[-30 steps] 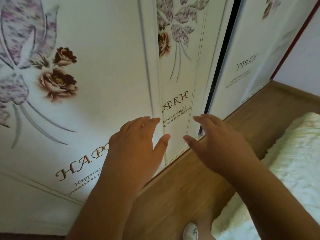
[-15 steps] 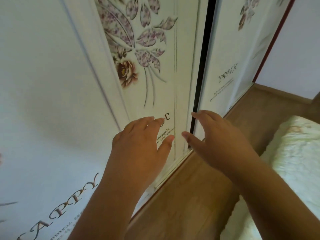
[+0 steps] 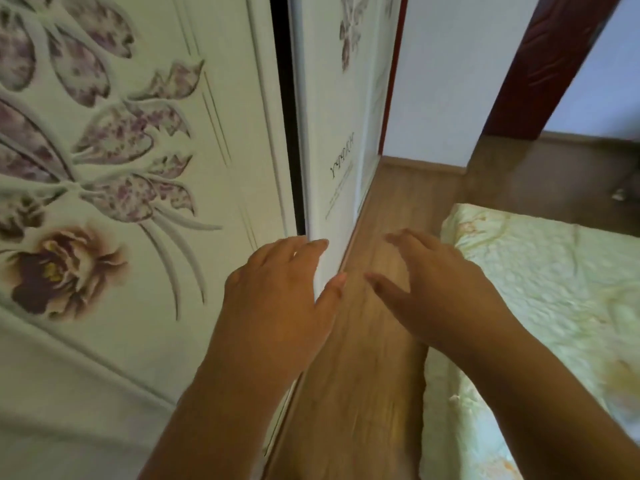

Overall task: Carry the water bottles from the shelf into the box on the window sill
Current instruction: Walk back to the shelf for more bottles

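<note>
While both hands spread empty, the left hand (image 3: 277, 292) (fingers splayed) meets the wardrobe door (image 3: 325, 140).

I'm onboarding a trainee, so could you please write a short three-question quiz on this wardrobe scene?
1. True or false: the left hand holds a bottle.
2. Which hand has its fingers at the dark gap between the wardrobe doors? A) left B) right
3. What lies on the right, beside the wood floor?

Key: 1 false; both hands are open and empty. 2 A; the right hand hangs over the floor. 3 a pale quilted bed cover.
</note>
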A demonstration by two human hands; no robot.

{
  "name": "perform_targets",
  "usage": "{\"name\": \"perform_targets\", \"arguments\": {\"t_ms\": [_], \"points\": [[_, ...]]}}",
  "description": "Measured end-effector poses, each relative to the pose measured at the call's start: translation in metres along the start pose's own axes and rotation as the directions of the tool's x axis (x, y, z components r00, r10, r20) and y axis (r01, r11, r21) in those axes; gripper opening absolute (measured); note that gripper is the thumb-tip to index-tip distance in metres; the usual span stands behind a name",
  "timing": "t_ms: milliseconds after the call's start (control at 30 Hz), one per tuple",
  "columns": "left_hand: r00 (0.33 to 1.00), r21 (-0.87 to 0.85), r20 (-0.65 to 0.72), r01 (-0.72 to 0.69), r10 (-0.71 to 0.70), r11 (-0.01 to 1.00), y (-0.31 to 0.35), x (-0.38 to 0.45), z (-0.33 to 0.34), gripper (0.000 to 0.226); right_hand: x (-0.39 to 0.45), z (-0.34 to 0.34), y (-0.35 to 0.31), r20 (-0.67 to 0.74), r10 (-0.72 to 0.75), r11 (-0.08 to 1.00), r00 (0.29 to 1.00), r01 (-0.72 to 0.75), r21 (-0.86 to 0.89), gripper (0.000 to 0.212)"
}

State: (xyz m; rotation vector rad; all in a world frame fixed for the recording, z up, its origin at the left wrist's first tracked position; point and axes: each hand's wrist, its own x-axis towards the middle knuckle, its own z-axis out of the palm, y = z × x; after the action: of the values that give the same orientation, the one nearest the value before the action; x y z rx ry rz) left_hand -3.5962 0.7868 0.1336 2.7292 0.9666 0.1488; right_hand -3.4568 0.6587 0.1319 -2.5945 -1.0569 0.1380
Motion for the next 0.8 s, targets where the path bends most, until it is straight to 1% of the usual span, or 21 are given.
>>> {"name": "perform_targets", "arguments": {"t_ms": [100, 200, 333, 433, 567, 800], "points": [[0.995, 0.007, -0.024, -0.095, 0.095, 0.995, -0.004, 0.041, -0.004, 0.068, 0.020, -0.002, -0.006, -0.040, 0.071, 0.997, 0.997, -0.071, -0.005, 0.069], [0.984, 0.006, -0.034, -0.178, 0.178, 0.984, -0.003, 0.070, -0.006, 0.065, 0.031, -0.002, -0.006, -0.048, 0.150, 0.989, 0.988, -0.150, 0.001, 0.069], [0.967, 0.011, 0.016, -0.255, 0.255, 0.967, -0.001, 0.105, 0.001, 0.061, 0.048, -0.004, 0.002, -0.051, 0.231, 0.973, 0.972, -0.231, 0.000, 0.070], [0.962, 0.004, 0.050, -0.269, 0.269, 0.963, 0.005, 0.134, 0.008, 0.061, 0.067, -0.005, 0.016, -0.061, 0.261, 0.965, 0.963, -0.261, 0.018, 0.069], [0.955, 0.021, 0.026, -0.295, 0.295, 0.955, 0.027, 0.167, 0.011, 0.059, 0.100, -0.005, 0.042, -0.070, 0.275, 0.961, 0.959, -0.273, 0.037, 0.069], [0.965, 0.058, 0.007, -0.263, 0.263, 0.963, 0.085, 0.232, 0.014, 0.061, 0.180, -0.020, 0.102, -0.077, 0.238, 0.969, 0.968, -0.231, 0.086, 0.069]]}}
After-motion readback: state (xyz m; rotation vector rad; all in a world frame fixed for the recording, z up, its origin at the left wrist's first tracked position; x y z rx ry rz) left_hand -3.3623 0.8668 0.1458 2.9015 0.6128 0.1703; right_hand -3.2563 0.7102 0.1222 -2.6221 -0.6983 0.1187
